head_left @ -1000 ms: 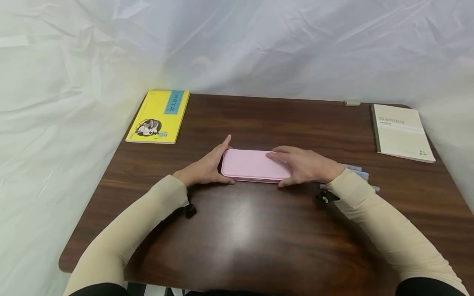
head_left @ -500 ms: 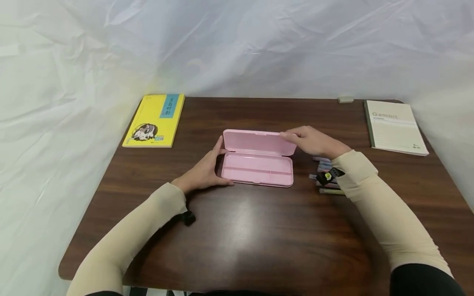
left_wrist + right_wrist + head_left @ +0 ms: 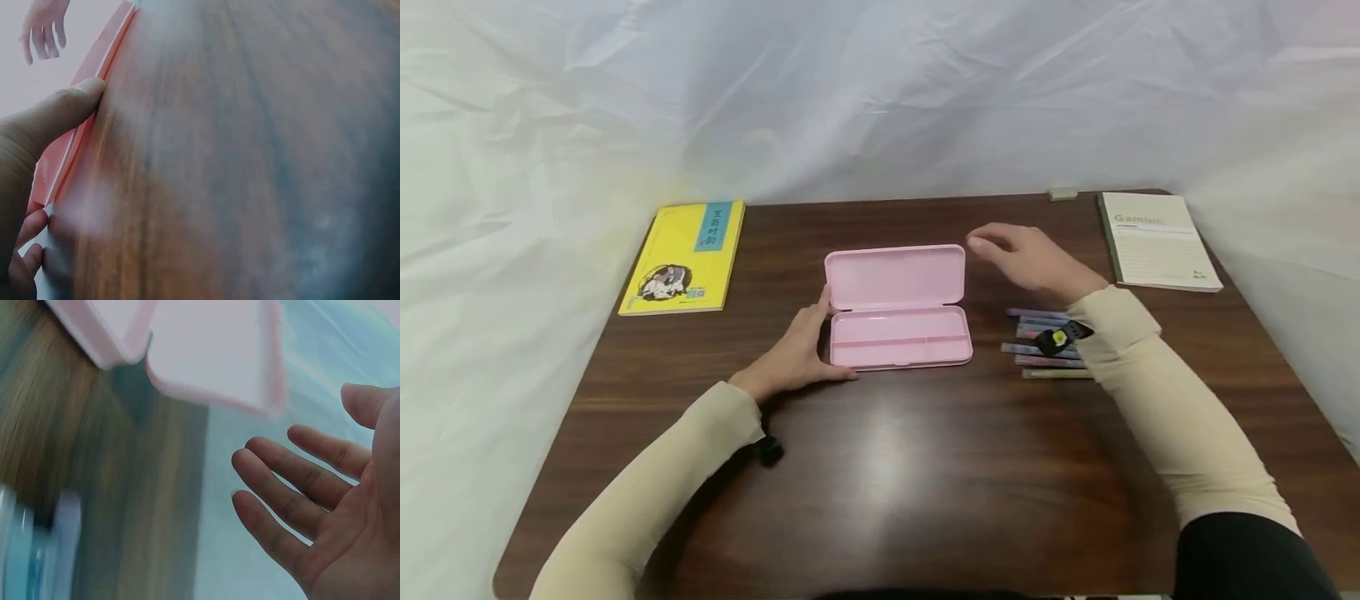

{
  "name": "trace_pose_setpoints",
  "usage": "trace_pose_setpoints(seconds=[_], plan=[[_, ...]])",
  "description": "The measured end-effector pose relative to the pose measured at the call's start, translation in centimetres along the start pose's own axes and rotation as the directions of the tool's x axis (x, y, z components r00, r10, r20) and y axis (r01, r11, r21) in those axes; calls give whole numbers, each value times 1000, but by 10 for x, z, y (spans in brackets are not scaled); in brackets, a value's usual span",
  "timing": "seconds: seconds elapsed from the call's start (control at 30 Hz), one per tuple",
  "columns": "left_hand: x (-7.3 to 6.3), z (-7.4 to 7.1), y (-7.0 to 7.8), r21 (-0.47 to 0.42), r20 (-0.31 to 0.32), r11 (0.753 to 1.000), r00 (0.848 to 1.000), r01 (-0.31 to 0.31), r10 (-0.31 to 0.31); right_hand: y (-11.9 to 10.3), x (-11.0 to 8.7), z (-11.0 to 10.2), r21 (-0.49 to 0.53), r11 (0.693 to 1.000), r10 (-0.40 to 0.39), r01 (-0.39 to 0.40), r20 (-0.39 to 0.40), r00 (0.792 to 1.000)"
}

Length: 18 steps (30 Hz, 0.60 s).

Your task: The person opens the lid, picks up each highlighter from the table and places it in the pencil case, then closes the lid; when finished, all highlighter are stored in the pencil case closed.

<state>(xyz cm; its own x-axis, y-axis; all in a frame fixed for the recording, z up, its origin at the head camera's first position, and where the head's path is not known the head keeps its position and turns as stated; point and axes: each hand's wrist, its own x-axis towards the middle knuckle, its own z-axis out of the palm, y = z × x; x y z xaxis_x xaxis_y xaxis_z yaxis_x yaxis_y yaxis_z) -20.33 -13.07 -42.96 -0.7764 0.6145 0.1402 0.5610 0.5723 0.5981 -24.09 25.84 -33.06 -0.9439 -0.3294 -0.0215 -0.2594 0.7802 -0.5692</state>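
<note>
While my left hand grips the left end of the pink case, mid-bench | lid up, three compartments, pink floors showing | right hand beside lid, fingers relaxed | pens right of case

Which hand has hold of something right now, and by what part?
The left hand holds the open pink case by its left end, thumb on the near edge. The right hand holds nothing.
</note>
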Motion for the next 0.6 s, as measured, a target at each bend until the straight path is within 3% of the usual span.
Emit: trace_pose_setpoints(seconds=[0.23,0.37,0.6], plan=[[-3,-10,-6,22,1,1000,1000,17,-17,29,-57,-27,-93,993,66,-71,-58,996],[-6,-13,-7,28,0,999,1000,29,-29,51,-80,-26,-145,985,79,-91,-83,993],[-15,-16,-6,17,0,998,998,68,-68,77,-114,-14,-225,972,33,-64,-137,990]])
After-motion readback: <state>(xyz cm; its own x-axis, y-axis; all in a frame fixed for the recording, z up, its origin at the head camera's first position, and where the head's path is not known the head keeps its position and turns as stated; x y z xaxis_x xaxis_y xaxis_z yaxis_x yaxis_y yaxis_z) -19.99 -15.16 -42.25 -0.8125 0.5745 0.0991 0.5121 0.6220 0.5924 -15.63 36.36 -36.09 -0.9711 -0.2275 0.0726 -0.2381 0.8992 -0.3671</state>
